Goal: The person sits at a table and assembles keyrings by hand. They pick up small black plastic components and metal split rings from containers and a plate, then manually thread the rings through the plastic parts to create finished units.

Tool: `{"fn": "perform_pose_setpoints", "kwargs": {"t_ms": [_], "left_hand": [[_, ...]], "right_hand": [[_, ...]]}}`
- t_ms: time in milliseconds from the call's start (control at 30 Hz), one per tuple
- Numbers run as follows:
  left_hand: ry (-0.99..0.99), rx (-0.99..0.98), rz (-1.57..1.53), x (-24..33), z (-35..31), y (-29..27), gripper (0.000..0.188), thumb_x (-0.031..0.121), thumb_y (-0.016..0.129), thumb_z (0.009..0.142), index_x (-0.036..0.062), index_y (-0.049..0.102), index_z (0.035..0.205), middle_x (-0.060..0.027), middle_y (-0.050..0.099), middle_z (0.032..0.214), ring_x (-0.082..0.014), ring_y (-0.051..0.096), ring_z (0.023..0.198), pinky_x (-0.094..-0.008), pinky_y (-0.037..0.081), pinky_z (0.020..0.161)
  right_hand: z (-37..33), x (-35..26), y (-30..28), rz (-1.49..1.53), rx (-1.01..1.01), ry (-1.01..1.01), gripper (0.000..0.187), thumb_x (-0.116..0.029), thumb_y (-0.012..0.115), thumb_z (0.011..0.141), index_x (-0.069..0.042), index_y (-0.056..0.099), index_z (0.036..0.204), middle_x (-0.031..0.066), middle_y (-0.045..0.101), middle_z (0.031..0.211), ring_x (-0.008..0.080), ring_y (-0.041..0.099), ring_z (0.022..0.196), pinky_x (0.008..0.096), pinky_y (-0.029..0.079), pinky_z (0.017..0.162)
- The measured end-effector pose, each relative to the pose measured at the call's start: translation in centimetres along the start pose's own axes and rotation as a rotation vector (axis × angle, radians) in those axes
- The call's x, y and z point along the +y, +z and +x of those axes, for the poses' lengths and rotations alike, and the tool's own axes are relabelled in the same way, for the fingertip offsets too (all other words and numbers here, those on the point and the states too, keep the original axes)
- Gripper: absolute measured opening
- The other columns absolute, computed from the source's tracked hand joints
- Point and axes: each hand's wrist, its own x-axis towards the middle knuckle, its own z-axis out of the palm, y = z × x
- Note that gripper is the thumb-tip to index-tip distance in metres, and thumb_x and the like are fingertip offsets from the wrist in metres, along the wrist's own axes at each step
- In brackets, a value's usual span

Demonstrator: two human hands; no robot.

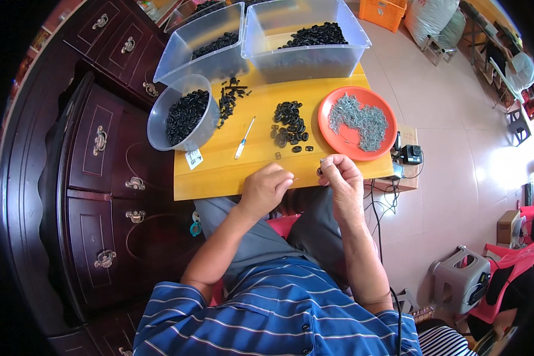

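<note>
My left hand (266, 188) is closed in a pinch over the table's near edge; a thin, tiny thing shows at its fingertips, too small to name. My right hand (343, 177) pinches a small black plastic part (320, 171) between thumb and fingers, a little apart from the left. Just beyond the hands lies a loose pile of black oval plastic parts (290, 118). To the right, an orange-red plate (330, 134) carries two heaps of small silvery metal pieces (371, 127). A screwdriver (242, 142) with a pale handle rests left of the pile.
On the yellow table (219, 178) stand a round translucent tub (204, 135) of black parts and two clear bins (314, 62) at the back. More black pieces (228, 104) lie beside the tub. A dark wooden cabinet (92, 166) stands left. A black cable (378, 231) hangs at the right.
</note>
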Motion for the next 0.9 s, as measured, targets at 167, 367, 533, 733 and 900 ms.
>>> {"fn": "perform_pose_setpoints", "kwargs": {"t_ms": [167,367,533,733,900], "left_hand": [[0.007,0.028,0.093,-0.5,1.4,0.4,0.008,0.009,0.071,0.084,0.0085,0.068,0.091,-0.0094,0.064,0.084,-0.0311,0.066,0.075,-0.042,0.053,0.065],[-0.014,0.087,0.015,1.3,1.6,0.8,0.015,0.009,0.072,0.084,0.0088,0.068,0.098,-0.009,0.064,0.084,-0.0304,0.066,0.074,-0.0414,0.054,0.065],[0.166,0.077,0.047,3.3,2.1,3.4,0.02,0.011,0.074,0.083,0.0075,0.069,0.102,-0.0069,0.063,0.086,-0.0264,0.067,0.075,-0.0385,0.054,0.065],[0.243,0.066,0.154,2.3,3.4,5.1,0.015,0.013,0.073,0.085,0.009,0.067,0.098,-0.0053,0.061,0.082,-0.0248,0.066,0.072,-0.0376,0.054,0.061],[0.177,0.05,0.313,0.4,3.7,4.8,0.011,0.014,0.07,0.086,0.0098,0.066,0.096,-0.0059,0.06,0.081,-0.025,0.066,0.069,-0.0378,0.054,0.06]], "right_hand": [[-0.1,0.0,0.0,-0.024,-0.011,0.018,0.01,-0.017,0.065,0.099,-0.007,0.065,0.098,-0.0004,0.064,0.086,0.0064,0.059,0.077,0.0219,0.047,0.07],[0.2,-0.4,-0.4,0.073,0.069,-0.028,0.009,-0.015,0.065,0.099,-0.006,0.065,0.097,0.0001,0.064,0.085,0.0061,0.057,0.074,0.0211,0.047,0.071],[0.9,-0.9,-1.7,0.283,0.235,-0.232,0.006,-0.013,0.064,0.099,-0.007,0.062,0.098,0.0018,0.061,0.086,0.0071,0.052,0.07,0.0216,0.043,0.066],[0.9,-1.3,-1.8,0.314,0.275,-0.238,0.005,-0.012,0.063,0.099,-0.008,0.062,0.098,0.0018,0.061,0.088,0.0072,0.052,0.072,0.0217,0.043,0.067],[0.9,-0.8,-1.5,0.308,0.244,-0.199,0.005,-0.012,0.064,0.099,-0.007,0.062,0.1,0.0016,0.062,0.088,0.0071,0.052,0.071,0.0209,0.043,0.067]]}}
